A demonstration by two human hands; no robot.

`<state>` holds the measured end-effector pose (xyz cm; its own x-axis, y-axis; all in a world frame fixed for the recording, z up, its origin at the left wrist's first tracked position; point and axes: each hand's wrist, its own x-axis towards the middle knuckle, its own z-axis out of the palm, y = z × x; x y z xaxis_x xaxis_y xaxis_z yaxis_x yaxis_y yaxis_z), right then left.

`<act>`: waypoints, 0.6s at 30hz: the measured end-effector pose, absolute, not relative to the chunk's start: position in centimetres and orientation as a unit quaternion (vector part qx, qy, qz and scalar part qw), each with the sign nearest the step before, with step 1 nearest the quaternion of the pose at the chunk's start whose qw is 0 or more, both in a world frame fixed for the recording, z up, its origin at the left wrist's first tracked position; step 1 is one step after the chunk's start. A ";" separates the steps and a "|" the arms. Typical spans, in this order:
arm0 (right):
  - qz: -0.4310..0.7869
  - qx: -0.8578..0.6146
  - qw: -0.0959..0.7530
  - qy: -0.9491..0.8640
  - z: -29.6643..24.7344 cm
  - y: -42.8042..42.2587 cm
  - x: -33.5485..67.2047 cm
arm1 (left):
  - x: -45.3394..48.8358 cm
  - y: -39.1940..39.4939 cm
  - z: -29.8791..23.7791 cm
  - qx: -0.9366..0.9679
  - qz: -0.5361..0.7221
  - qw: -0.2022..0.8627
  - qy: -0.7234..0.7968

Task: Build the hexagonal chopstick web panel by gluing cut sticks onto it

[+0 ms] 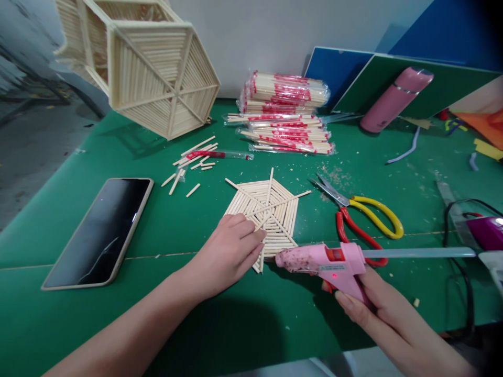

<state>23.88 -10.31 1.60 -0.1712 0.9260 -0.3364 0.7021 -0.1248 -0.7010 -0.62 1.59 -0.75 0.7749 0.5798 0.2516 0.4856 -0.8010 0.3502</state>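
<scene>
A hexagonal panel of pale wooden sticks (281, 201) lies flat on the green table, with crossing spoke sticks that stick out past its edges. My left hand (236, 243) is closed over the panel's lower left side, its curled fingers pressing on the sticks. The fingertips and whatever they pinch are partly hidden. In my right hand (377, 306) is a pink hot glue gun (338, 264), held by the handle. Its nozzle points left at the panel's lower edge, and a long glue stick (420, 253) comes out of its back. A small red light glows on the gun.
Scissors (349, 201) with yellow and red handles lie right of the panel. A phone (100, 233) rests at left. Behind are loose sticks (196, 154), wrapped chopstick packs (286, 112), a pink bottle (396, 99) and a large stick-built structure (157, 78). A dark cable (467, 293) runs at right.
</scene>
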 end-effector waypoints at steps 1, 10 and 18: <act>0.411 -0.631 0.140 -0.643 1.6 -10.3 23.9 | -0.6 1.6 -0.8 0.933 0.176 0.134 0.285; 0.418 -0.625 0.137 -0.644 1.6 -10.4 23.9 | -0.6 1.6 -0.7 0.933 0.177 0.128 0.285; 0.381 -0.620 0.164 -0.666 1.6 -10.2 23.6 | -0.5 1.6 -0.7 0.933 0.177 0.133 0.285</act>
